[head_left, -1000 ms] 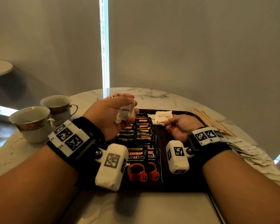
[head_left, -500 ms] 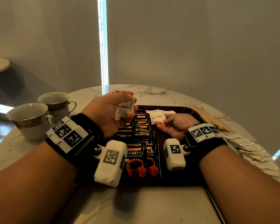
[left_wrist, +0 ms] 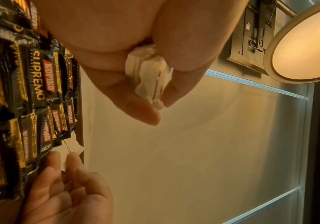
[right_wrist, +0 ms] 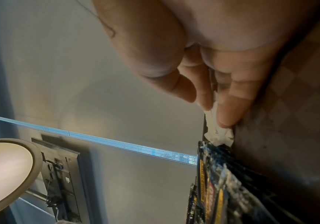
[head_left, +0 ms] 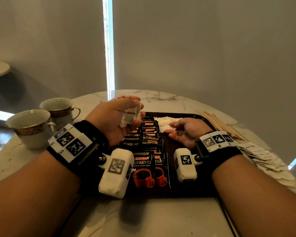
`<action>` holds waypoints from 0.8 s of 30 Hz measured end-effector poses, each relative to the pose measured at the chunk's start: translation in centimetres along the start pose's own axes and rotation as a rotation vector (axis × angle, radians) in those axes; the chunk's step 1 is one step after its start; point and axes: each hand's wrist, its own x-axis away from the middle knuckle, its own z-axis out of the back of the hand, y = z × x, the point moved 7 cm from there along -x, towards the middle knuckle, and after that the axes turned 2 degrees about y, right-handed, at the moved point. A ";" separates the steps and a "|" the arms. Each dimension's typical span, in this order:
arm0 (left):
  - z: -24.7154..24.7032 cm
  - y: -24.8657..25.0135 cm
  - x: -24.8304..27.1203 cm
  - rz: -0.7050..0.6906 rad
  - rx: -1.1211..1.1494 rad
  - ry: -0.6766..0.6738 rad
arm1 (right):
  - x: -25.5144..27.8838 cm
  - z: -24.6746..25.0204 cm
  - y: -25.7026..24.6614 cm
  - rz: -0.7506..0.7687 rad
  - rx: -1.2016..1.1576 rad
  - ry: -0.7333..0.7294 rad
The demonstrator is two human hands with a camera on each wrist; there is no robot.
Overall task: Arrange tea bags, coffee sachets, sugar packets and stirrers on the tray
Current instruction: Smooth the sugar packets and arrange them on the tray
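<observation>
My left hand (head_left: 136,110) hovers over the far left of the dark tray (head_left: 186,190), gripping a crumpled bunch of white brown-sugar packets (head_left: 130,117) (left_wrist: 149,78). My right hand (head_left: 171,128) lies on the tray's far middle, its nearly straight fingertips (left_wrist: 55,157) resting on a single sugar packet (head_left: 163,124) (left_wrist: 73,145) (right_wrist: 218,134) that lies on other white packets. Black Kopiko coffee sachets (head_left: 150,134) (left_wrist: 38,75) (right_wrist: 212,189) run in overlapping rows down the tray's middle. Wooden stirrers (head_left: 219,124) and a fanned row of tea bags (head_left: 266,159) lie on the table right of the tray.
Two gold-banded teacups (head_left: 31,127) (head_left: 58,108) stand on the round marble table (head_left: 152,219) to the left of the tray. The table's far edge curves close behind the tray, with a blind-covered window beyond it.
My right hand went from curled to fingers stretched out, reaching forward and laying a sugar packet on the far part of the tray. The left hand stayed put with its bunch.
</observation>
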 end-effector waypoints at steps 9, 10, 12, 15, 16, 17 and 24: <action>-0.1 0.0 0.1 0.001 -0.006 -0.001 | -0.1 0.3 -0.1 0.012 0.048 0.044; -0.1 0.0 0.1 0.003 -0.004 -0.001 | -0.1 0.3 -0.1 0.010 0.041 0.046; -0.1 -0.1 0.0 0.008 0.003 -0.002 | -0.1 0.3 0.0 0.007 0.032 0.051; 0.0 -0.2 0.0 0.016 0.016 -0.006 | -0.1 0.1 0.0 0.003 0.026 0.045; 0.0 -0.3 0.0 0.018 0.020 -0.008 | 0.0 0.1 0.1 0.004 0.024 0.042; 0.0 -0.3 0.0 0.020 0.022 -0.009 | 0.0 0.1 0.1 0.006 0.024 0.038; 0.0 -0.3 0.0 0.024 0.018 0.002 | -0.1 0.2 0.0 0.016 0.061 0.047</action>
